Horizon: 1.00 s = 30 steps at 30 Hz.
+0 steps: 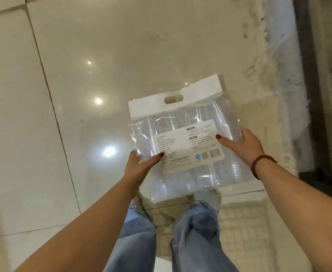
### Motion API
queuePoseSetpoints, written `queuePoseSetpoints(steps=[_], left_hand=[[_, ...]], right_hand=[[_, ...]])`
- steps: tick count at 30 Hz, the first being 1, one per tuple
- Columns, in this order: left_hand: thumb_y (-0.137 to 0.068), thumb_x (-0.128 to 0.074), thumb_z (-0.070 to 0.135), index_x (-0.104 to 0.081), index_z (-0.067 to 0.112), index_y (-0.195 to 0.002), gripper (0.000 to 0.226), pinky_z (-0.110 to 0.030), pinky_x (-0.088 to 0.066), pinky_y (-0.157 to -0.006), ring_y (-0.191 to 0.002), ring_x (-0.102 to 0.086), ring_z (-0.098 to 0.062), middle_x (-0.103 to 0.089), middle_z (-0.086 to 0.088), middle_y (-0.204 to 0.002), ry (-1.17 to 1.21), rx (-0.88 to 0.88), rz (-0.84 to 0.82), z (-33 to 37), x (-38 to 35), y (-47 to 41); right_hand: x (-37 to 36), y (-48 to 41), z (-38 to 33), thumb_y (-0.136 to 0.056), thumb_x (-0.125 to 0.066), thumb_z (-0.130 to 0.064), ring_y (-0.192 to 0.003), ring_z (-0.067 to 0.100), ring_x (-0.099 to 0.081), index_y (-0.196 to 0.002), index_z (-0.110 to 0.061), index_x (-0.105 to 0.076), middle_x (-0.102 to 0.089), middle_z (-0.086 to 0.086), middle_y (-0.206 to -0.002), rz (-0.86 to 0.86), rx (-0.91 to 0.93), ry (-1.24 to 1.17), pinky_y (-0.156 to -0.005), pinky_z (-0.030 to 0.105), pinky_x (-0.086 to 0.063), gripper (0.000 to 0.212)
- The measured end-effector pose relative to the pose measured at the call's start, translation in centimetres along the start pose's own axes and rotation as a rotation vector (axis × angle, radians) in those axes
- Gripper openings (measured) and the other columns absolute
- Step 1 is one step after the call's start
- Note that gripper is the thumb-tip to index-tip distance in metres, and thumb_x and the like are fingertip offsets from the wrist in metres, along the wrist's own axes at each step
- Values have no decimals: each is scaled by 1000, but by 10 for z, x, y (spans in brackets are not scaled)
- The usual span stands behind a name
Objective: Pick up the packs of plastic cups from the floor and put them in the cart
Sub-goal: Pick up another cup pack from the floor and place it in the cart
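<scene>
Above glossy tiles (43, 134), both hands grip crinkly clear pack (181, 138) (white header).

Overhead lamps are mirrored as glare spots on the glossy floor tiles (94, 79); soft blur and wide-angle edge bending are seen.

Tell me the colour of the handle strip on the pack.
White, seen in the head view: the handle strip tops the clear pack.

Pack of plastic cups (186, 142) held above floor (102, 46), ahead of legs (192, 238). Handle strip (173, 97) at pack's far end. Left hand (139, 165) on left edge, right hand (243, 144) on right edge. Bracelet (259, 163) on right wrist. Threshold (306, 85) far right.
</scene>
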<state>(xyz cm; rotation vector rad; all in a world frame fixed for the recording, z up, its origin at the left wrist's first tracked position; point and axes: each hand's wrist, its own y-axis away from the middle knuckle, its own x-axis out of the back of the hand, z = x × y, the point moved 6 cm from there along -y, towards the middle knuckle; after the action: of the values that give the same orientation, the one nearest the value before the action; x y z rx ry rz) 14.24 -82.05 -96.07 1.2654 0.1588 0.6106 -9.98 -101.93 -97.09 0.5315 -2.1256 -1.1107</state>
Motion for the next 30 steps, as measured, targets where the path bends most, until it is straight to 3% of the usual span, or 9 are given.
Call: queuePoseSetpoints(steps=[3, 5, 8, 10, 13, 17, 19, 26, 30], left_hand=[[-55, -91, 48, -29, 22, -149, 116, -50, -37, -111, -132, -46, -28, -42, -9, -148, 53, -22, 33, -3, -8, -8], [-40, -92, 56, -38, 24, -142, 120, -51, -41, -108, -123, -54, -27, -53, -8, -140, 56, -10, 39, -2, -8, -8], [-38, -93, 52, -44, 23, -134, 111, -49, -44, -104, -113, -62, -27, -65, -8, -124, 88, 2, 22, 6, -7, 5], [-42, -88, 49, -45, 22, -134, 105, -48, -43, -104, -113, -61, -26, -65, -8, -123, 74, -14, 23, 18, -4, 16], [-52, -93, 43, -46, 22, -131, 95, -46, -44, -104, -112, -61, -24, -64, -7, -123, 41, -70, 7, 44, 4, 37], [-45, -90, 46, -49, 20, -130, 98, -49, -47, -103, -108, -65, -26, -66, -10, -119, 6, -191, -20, 96, 19, 86], [-38, -89, 53, -50, 22, -130, 104, -49, -47, -102, -110, -64, -27, -65, -11, -121, -11, -260, -23, 128, 28, 118], [-45, -91, 58, -54, 28, -129, 97, -47, -50, -99, -113, -64, -23, -66, -5, -124, -87, -543, -94, 236, 62, 262], [-44, -89, 57, -51, 29, -134, 101, -43, -47, -104, -117, -61, -17, -63, 1, -129, -87, -662, -141, 275, 85, 353]], right_hand=[[-1, -9, 8, -68, -82, -51, -112, 22, -59, -125, -13, -57, -64, 3, -122, -5, -45, -11, -88, 30, -46, 73], [1, -9, 7, -67, -84, -49, -107, 25, -62, -111, -9, -63, -68, 10, -114, -3, -51, -41, -84, 30, -49, 63], [5, 3, -8, -69, -84, -44, -87, 13, -61, -89, -18, -60, -66, -4, -95, -8, -27, -102, -68, 21, -44, 42], [11, 14, -21, -69, -83, -45, -83, 6, -57, -93, -19, -59, -63, -9, -91, -9, -14, -126, -66, 19, -41, 43], [29, 40, -42, -60, -85, -56, -97, 12, -62, -112, -15, -62, -68, -5, -106, 17, 11, -166, -80, 26, -49, 70], [62, 93, -78, -73, -82, -44, -84, 1, -57, -98, -22, -59, -64, -9, -96, 14, 58, -274, -64, 18, -40, 40], [79, 127, -96, -74, -82, -44, -85, 2, -59, -95, -25, -59, -66, -10, -98, 13, 88, -321, -66, 19, -42, 36], [145, 280, -163, -76, -82, -28, -102, 17, -71, -122, -21, -63, -74, -1, -111, 28, 216, -539, -92, 39, -55, 51], [170, 377, -193, -66, -84, -26, -98, 24, -73, -119, -18, -66, -75, 4, -107, 100, 286, -665, -89, 49, -57, 56]])
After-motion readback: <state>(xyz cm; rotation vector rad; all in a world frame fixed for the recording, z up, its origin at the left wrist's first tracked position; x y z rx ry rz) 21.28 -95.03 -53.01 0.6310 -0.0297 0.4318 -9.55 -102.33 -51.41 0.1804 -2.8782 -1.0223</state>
